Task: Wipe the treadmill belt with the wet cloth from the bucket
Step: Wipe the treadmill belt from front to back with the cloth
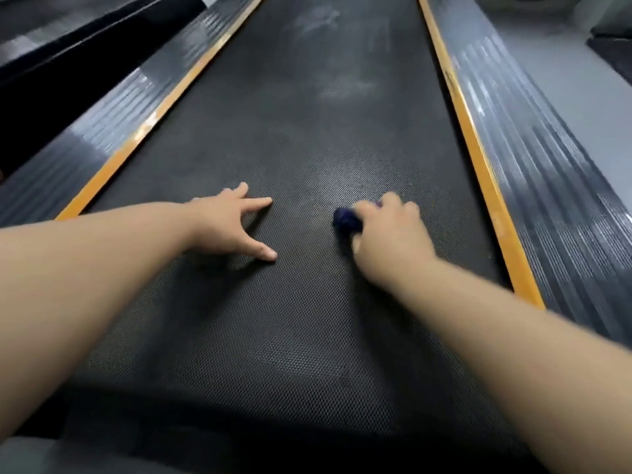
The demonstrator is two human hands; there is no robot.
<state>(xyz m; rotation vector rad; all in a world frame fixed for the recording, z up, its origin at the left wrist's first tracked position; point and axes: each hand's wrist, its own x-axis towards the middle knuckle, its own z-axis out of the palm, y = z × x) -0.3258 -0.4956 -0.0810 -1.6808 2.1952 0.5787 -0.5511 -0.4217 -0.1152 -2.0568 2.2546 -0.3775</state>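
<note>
On treadmill belt (307, 131): both hands.
Right hand (386, 227): curled round blue cloth (346, 218), pressing to wipe.
Left hand (232, 224): fingers spread, likely bracing.

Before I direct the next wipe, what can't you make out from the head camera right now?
Dark blue cloth: mostly covered by the right hand; size and wetness unreadable.
Bucket: outside the head view.
Pale smudges on the black textured treadmill belt, far end: blurred; dust or moisture, cannot tell.
Pale rounded object, top right: cut off by the frame edge.
Left hand: fingers spread on the belt; palm contact hidden underneath.
</note>
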